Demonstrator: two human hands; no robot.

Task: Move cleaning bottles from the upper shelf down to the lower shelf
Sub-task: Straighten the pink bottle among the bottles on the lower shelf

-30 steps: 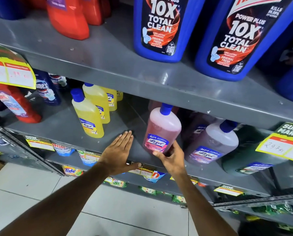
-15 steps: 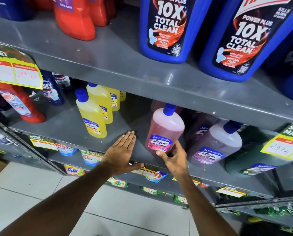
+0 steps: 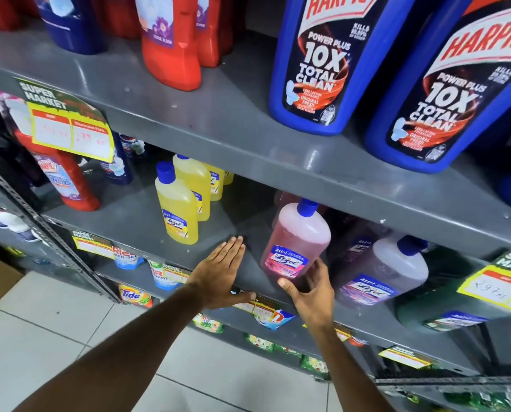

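Note:
Two big blue Harpic bottles point(image 3: 322, 63) point(image 3: 444, 93) and red bottles point(image 3: 171, 46) stand on the grey upper shelf point(image 3: 218, 114). A pink Lizol bottle point(image 3: 298, 236) with a blue cap stands, slightly tilted, on the lower shelf point(image 3: 129, 215). My right hand point(image 3: 313, 295) wraps its base, thumb on the left and fingers on the right. My left hand point(image 3: 221, 272) lies flat, palm down, on the lower shelf just left of the pink bottle, holding nothing.
Yellow Lizol bottles point(image 3: 177, 209) stand left of my left hand, with a red bottle point(image 3: 67, 179) further left. A lavender bottle point(image 3: 390, 272) and a dark green one point(image 3: 444, 313) sit right of the pink bottle. Yellow price tags point(image 3: 70, 129) point(image 3: 497, 286) hang from the shelf edges.
The view has lifted a little, so more of the upper shelf shows. Both hands stay where they were against the lower shelf and the pink bottle.

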